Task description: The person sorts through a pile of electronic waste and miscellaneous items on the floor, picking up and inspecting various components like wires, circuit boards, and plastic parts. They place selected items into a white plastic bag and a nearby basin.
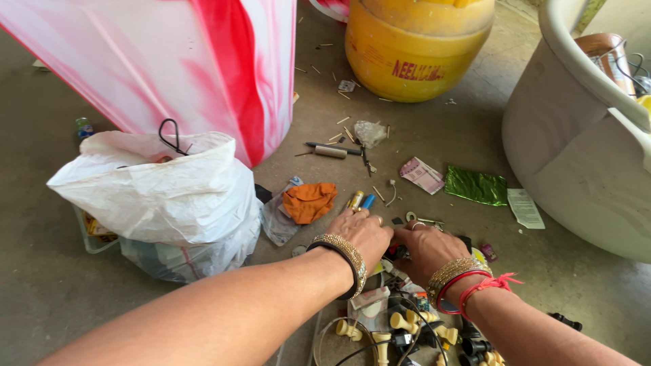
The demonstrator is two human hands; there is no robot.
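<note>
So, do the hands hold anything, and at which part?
Cannot be told. Left hand and right hand meet over a small dark thing; their backs hide any grip.

matt, gritty concrete floor (54, 285). crinkled thin white plastic bag (169, 196) at near left. soft orange cloth (309, 201) in the middle. glossy green foil wrapper (476, 185) to the right. smooth yellow plastic drum (413, 51) far off. shiny gold metal bangles (344, 252) on the left wrist.
</note>
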